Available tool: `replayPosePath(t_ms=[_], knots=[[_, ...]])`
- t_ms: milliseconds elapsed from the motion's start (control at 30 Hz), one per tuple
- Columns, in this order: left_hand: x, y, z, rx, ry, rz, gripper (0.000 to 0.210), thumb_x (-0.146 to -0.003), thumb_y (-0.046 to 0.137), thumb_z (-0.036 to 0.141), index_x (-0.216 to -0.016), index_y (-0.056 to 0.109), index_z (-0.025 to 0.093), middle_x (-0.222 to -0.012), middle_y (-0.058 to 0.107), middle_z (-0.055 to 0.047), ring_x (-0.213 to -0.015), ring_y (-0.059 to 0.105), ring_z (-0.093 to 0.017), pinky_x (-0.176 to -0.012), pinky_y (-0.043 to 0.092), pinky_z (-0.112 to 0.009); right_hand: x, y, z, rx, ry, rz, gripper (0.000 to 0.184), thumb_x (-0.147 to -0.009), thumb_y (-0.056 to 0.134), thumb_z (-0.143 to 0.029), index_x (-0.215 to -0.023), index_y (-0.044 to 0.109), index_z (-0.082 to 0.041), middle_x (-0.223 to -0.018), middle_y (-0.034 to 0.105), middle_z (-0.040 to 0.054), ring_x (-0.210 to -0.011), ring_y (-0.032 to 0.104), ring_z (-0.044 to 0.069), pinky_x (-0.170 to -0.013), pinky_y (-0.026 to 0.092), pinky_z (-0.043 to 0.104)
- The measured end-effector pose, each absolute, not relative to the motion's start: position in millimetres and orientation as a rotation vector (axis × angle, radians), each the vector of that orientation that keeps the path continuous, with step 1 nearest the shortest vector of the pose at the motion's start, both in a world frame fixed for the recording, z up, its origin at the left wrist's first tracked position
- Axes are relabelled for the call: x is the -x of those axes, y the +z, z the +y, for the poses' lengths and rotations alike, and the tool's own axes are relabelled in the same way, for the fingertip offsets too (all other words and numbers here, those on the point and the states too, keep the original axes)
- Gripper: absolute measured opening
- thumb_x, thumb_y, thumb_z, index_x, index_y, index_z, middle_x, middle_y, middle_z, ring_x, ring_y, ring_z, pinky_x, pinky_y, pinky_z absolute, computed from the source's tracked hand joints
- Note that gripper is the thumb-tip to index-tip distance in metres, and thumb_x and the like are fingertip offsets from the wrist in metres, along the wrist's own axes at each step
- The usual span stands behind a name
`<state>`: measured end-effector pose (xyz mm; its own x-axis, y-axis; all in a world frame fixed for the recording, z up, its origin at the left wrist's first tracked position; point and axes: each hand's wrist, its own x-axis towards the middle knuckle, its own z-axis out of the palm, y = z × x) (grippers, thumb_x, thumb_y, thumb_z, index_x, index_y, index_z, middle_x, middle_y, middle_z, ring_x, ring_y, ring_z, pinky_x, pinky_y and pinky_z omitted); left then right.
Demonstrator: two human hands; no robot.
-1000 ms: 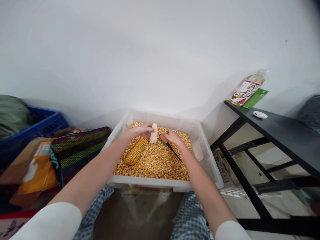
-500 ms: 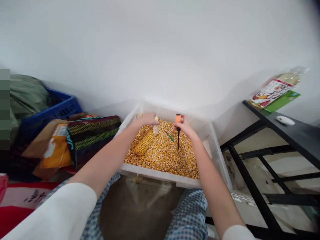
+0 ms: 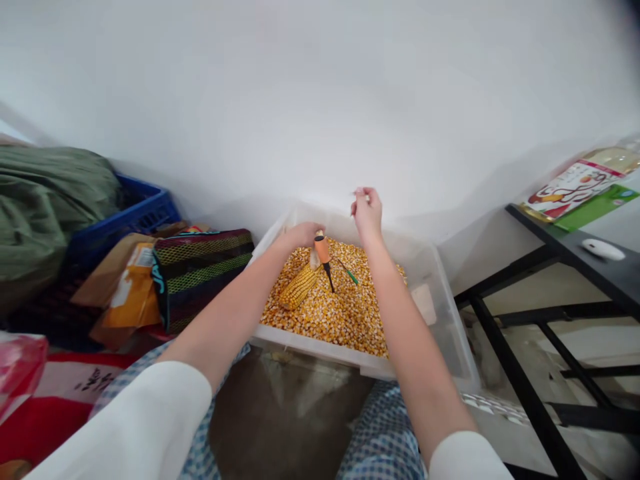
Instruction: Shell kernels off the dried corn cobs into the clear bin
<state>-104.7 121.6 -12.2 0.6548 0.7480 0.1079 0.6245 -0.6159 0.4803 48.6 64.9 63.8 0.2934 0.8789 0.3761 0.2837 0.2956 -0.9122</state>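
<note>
My left hand [image 3: 304, 235] is closed around a pale, stripped corn cob [image 3: 314, 259] at the back left of the plastic bin [image 3: 313, 339]. A screwdriver [image 3: 323, 252] with an orange handle and black shaft tilts against that hand, its tip down by the kernels. I cannot tell whether the fingers grip it too. Just below lies a full ear of corn [image 3: 299, 288]. My right hand [image 3: 367, 208] is raised above the bin's back rim, fingers curled together; what they hold, if anything, is too small to make out. Loose corn kernels [image 3: 345, 320] fill the bin.
A thin green-handled tool [image 3: 352, 275] lies on the kernels. Left stand a blue crate [image 3: 150, 212] and a striped mesh bag [image 3: 205, 273]. At right, a black metal-framed table [image 3: 565, 257] bears a bottle [image 3: 580, 183] and a white mouse-shaped object [image 3: 603, 249]. A white wall is behind.
The screwdriver has gone from my right hand to beside my left hand and now leans. My right hand has lifted up and away from the kernels. The view has shifted slightly left.
</note>
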Motion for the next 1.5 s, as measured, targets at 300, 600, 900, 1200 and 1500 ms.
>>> replayPosePath(t_ms=[300,600,900,1200,1500], knots=[[103.6,-14.4,120.0,-2.513,0.367,1.119,0.024,-0.065,0.057,0.029,-0.080,0.062,0.011,-0.073,0.063,-0.006,-0.064,0.053,-0.015,-0.058,0.035,-0.023,-42.0,-0.2,26.3,1.403,0.983,-1.950,0.051,-0.058,0.072,-0.044,-0.099,0.051,-0.020,-0.072,0.056,-0.0014,-0.061,0.050,0.013,-0.060,0.042,0.027],[98.9,-7.5,114.2,-2.440,0.446,1.198,0.048,-0.082,0.036,0.045,-0.092,0.067,0.010,-0.080,0.066,-0.010,-0.075,0.059,-0.019,-0.068,0.039,-0.026,-46.8,37.8,20.4,1.477,0.211,-1.553,0.031,-0.080,0.044,-0.049,-0.073,0.050,-0.019,-0.062,0.048,-0.0021,-0.061,0.045,0.012,-0.060,0.036,0.023],[100.6,-15.1,117.2,-2.445,0.434,1.138,0.048,-0.077,0.040,0.044,-0.097,0.067,0.010,-0.083,0.067,-0.010,-0.075,0.060,-0.020,-0.066,0.041,-0.025,-39.7,26.9,23.3,1.636,0.302,-1.511,0.044,-0.077,0.045,-0.060,-0.060,0.047,-0.020,-0.049,0.045,-0.0026,-0.051,0.044,0.011,-0.051,0.034,0.023],[96.4,-16.7,122.7,-2.382,0.345,1.186,0.039,-0.075,0.045,0.036,-0.094,0.067,0.011,-0.087,0.067,-0.009,-0.077,0.059,-0.019,-0.068,0.041,-0.024,-39.0,33.4,15.9,1.258,0.932,-1.736,0.035,-0.065,0.069,-0.043,-0.084,0.056,-0.017,-0.056,0.053,-0.0022,-0.041,0.044,0.007,-0.041,0.037,0.022],[97.9,-10.5,116.5,-2.544,0.315,1.210,0.041,-0.079,0.035,0.039,-0.095,0.064,0.016,-0.092,0.066,-0.006,-0.083,0.059,-0.019,-0.071,0.042,-0.025,-39.1,26.6,2.4,1.236,0.215,-1.440,0.034,-0.070,0.061,-0.048,-0.074,0.043,-0.020,-0.057,0.044,-0.0050,-0.051,0.043,0.010,-0.046,0.035,0.022]])
